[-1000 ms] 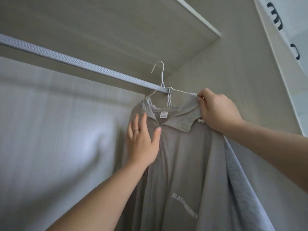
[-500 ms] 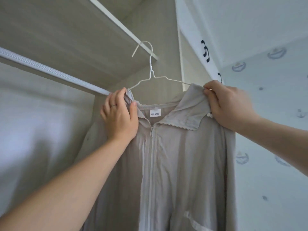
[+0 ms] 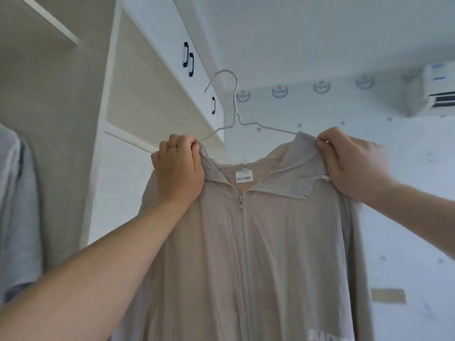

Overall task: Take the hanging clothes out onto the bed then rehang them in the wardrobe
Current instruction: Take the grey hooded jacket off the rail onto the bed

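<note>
Jacket (image 3: 270, 242), pale beige with a zip (image 3: 242, 205) closed almost to the collar, fills the middle of my feed. It is held up in the air in front of the camera, outside the wardrobe.

Two bare forearms reach up from the lower corners. The person's left hand (image 3: 178, 168) has its fingers curled tightly round the jacket's left shoulder, where the hanger's arm disappears into the fist. A ring (image 3: 173, 145) shows on one finger. The right hand (image 3: 354, 163) grips the right side of the collar, fingers bunched round the fabric. A small white label (image 3: 243, 177) with dark print sits inside the neck.

The jacket hangs on a thin white wire hanger (image 3: 234, 102), whose hook points upward and touches nothing.

Behind, on the left, I see the wardrobe (image 3: 61, 107), with a pale wood-grain inside and a white frame. A grey garment (image 3: 17, 205) hangs at its left edge. Higher up are white cupboard doors with dark handles (image 3: 188, 59).

Farthest off is a pale wall (image 3: 406, 193) with a row of round emblems. An air conditioner (image 3: 438, 94) is mounted near the top right.
</note>
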### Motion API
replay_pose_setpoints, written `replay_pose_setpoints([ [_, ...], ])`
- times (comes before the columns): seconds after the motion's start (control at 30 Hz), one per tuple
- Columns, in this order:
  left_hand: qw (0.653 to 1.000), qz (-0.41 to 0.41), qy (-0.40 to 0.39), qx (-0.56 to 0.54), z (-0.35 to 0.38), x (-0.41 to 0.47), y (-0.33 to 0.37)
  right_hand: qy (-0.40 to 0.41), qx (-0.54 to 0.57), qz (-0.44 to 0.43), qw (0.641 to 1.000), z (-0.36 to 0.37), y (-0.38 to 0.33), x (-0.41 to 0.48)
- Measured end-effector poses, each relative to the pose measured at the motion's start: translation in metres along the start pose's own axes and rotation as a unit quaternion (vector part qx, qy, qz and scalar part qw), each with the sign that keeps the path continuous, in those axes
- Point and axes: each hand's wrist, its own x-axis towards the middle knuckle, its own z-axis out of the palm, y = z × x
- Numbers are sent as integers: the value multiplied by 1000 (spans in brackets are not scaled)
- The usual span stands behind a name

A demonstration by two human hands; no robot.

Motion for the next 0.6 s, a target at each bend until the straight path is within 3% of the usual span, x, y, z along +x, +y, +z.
replay_pose_setpoints([
  [0.27,986,-9,-89,-144,113,-122,152,-117,-126,69,983,-108,111,-128],
  [0.6,915,-34,-251,-315,191,-337,299,-266,-199,246,911,-205,155,-315],
])
